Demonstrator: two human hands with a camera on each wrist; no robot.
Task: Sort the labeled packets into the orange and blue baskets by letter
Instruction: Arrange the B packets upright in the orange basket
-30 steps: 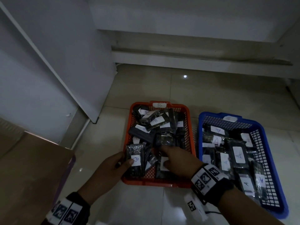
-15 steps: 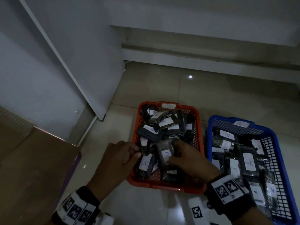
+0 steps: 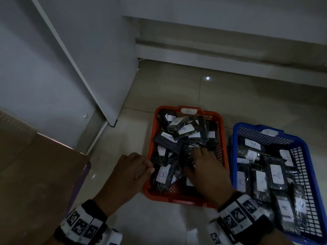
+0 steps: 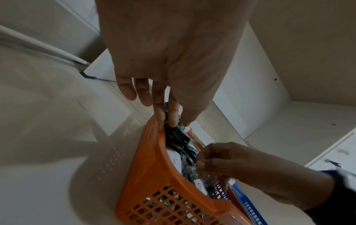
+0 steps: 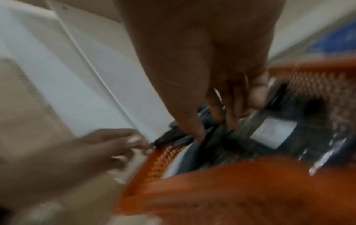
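Packets [image 3: 184, 131] in orange basket [image 3: 178, 198] under hands [image 3: 207, 174]

Blurred right hand [image 5: 208, 64] fingers [image 5: 215, 109] among packets [image 5: 269, 134], orange basket [image 5: 240, 190].

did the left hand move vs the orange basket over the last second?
Yes. The left hand pulled back from inside the orange basket to its left rim, letting go of a B packet.

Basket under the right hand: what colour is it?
Orange; the orange basket under the right hand shows best in the head view.
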